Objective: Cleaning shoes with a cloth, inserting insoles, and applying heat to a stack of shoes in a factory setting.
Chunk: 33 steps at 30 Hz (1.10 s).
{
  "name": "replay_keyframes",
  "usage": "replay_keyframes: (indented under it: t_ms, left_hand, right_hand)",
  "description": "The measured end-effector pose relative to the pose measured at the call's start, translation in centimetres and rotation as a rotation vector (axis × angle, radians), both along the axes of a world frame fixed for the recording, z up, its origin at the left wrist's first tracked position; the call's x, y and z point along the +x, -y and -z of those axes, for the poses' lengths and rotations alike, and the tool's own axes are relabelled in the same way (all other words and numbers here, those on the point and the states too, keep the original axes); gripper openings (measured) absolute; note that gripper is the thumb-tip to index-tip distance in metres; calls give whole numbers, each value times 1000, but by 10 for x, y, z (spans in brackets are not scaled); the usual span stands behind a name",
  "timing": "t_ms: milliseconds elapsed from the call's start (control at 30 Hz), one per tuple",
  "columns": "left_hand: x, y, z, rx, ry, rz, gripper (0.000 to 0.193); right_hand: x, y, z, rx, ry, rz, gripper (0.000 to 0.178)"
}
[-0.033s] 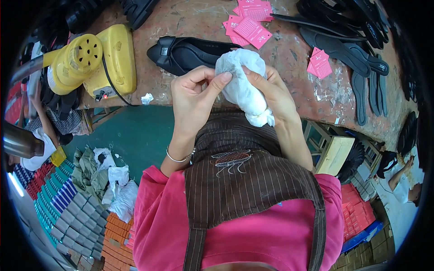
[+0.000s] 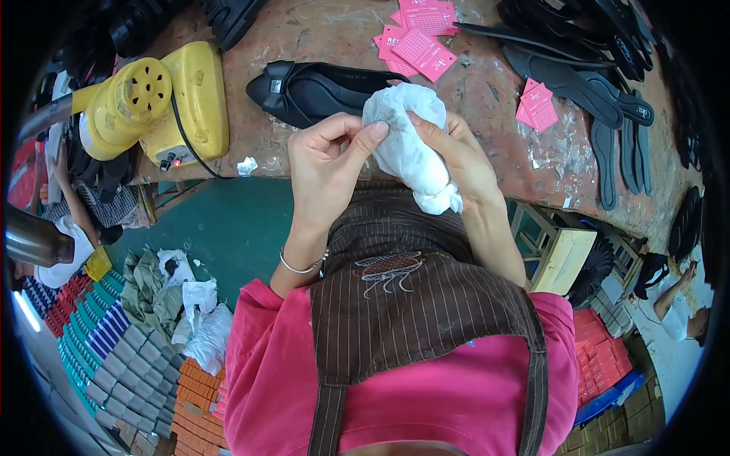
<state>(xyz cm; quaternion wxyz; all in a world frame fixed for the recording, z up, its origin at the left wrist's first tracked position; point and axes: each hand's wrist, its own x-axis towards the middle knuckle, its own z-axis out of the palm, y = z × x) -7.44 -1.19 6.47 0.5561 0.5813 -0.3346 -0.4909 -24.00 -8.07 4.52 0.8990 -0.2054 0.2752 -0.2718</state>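
Between my two hands is a white cloth bundle, rounded at the top, gathered and tied at its lower end, with a grey smudge on its upper left. My left hand pinches its left side between thumb and curled fingers. Around its right side my right hand is closed, the thumb pressing on top and the fingers mostly hidden behind. Just beyond the bundle a black flat shoe with a bow and a metal ornament lies on the worn workbench, its heel end partly covered by the bundle.
A yellow blower-like machine with a cord stands at the bench's left. Pink tags lie at the back, more pink tags to the right. Dark insoles and black shoes crowd the right side. Other people are at both edges.
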Motion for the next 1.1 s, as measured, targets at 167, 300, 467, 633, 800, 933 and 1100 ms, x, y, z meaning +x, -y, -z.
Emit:
replay_keyframes:
  t_ms: [167,300,467,633,800,933,1100]
  left_hand:
    - [0,-7,7,44,1,151,11]
    - [-6,-2,11,-78,489,157,23]
    - [-24,-1,27,29,847,185,37]
    - [-19,-7,52,25,-29,150,35]
    - [-11,-19,50,202,-113,65,34]
    - [-16,-21,49,235,-95,-3,29]
    - [-19,-20,50,47,-63,101,33]
  right_hand:
    - [-16,-15,2,-22,-161,106,21]
    - [-43,-16,3,-184,-515,387,18]
    - [-46,-20,24,-697,-837,472,19]
    - [-11,-35,26,-1543,-1000,379,52]
    - [18,-6,32,-1714,-1025,422,41]
    - [26,-20,29,-1644,-981,418,39]
    - [19,3,36,-1645,-1137,312,43]
